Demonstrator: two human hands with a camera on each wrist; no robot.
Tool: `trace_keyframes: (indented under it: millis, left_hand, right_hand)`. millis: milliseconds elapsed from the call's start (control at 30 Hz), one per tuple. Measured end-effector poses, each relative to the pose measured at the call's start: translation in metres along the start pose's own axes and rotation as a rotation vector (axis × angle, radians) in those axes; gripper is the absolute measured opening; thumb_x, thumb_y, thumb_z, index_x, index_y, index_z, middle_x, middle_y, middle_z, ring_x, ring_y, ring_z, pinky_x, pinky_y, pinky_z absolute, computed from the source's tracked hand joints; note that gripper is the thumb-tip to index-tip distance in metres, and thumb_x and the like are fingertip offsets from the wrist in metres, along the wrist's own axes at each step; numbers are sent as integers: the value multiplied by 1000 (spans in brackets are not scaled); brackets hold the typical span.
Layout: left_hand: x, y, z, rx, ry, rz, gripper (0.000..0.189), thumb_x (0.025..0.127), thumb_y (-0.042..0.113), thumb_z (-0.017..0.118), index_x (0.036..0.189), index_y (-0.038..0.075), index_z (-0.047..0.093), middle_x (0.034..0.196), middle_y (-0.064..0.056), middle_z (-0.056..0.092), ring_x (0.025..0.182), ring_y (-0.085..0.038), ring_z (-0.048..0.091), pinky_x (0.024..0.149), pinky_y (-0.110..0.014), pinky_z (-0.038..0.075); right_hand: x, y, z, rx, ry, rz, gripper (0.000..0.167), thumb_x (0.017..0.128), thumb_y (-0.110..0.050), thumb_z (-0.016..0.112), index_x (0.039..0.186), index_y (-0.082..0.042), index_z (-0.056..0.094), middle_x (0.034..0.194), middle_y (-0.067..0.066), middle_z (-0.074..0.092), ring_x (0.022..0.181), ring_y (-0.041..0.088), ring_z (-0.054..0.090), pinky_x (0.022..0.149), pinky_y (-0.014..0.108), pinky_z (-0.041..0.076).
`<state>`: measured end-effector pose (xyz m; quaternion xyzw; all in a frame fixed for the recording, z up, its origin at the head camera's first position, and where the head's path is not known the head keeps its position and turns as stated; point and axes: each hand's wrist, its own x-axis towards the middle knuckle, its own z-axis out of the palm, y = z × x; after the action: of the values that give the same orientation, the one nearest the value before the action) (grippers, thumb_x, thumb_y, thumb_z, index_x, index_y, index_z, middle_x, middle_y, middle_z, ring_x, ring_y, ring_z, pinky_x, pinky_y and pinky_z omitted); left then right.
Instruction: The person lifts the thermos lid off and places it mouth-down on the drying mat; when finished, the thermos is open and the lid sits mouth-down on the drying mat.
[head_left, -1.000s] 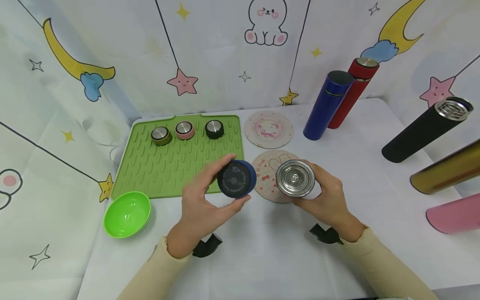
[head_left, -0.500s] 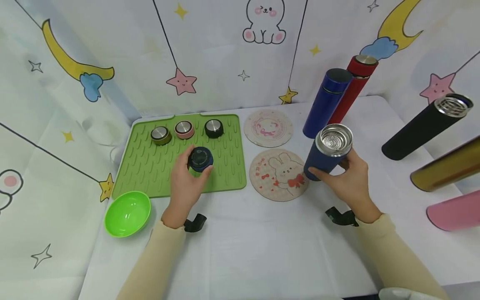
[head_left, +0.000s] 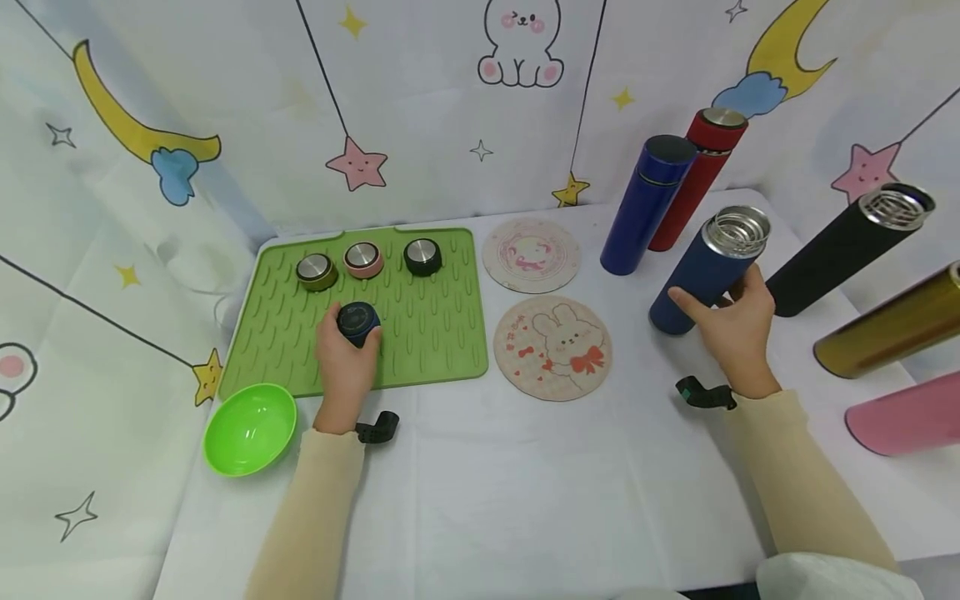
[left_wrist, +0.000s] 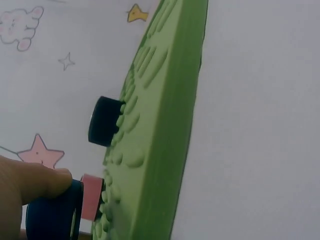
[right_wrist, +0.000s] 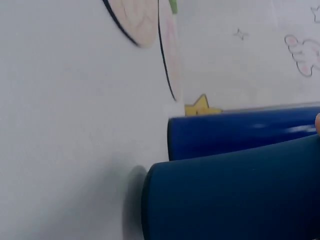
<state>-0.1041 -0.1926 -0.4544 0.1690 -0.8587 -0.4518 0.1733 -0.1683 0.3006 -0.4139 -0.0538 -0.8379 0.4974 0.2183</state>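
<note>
The left hand (head_left: 347, 368) grips a navy lid (head_left: 358, 322), a pink lid (head_left: 363, 261) at its twelve o'clock; the right hand (head_left: 742, 329) holds a navy flask (head_left: 693, 283).

No text, brand or number can be read. Small red marks (head_left: 517, 333) are printed at left on the rabbit coaster (head_left: 553, 348); can't be resolved. Top of navy lid (head_left: 358, 322): nothing can be made out.

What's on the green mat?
A gold cap, pink cap and black cap. The left hand, holding a dark blue cap, hides what's beneath; whether that cap rests there is unclear.
</note>
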Motion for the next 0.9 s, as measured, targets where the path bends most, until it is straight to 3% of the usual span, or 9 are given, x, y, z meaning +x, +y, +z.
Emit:
trace_keyframes:
  millis: [233,633,900]
  left_hand:
    - [7,-9,-1,-12,51,-48,74,101,15,66,160,-5,26,158,-32,35,147,-48,38,123,-61,33]
    - [13,-15,-6,13,66,-69,73,103,12,62,160,-7,21,159,-34,28,150,-50,33,125,-62,30]
    - [21,-16,-10,72,95,-130,73,104,15,59,162,-3,18,163,-32,25,151,-49,25,126,-62,28]
  right_hand:
    - [30,15,-3,-4,55,82,74,84,-26,86,149,-28,49,150,-3,58,137,15,59,119,38,48]
    - [60,34,-11,-27,148,155,74,88,-34,82,152,-27,45,155,-4,53,141,13,53,126,35,39]
    - [77,42,-14,-46,194,194,76,87,-36,81,153,-28,42,158,-6,50,146,10,48,128,32,35]
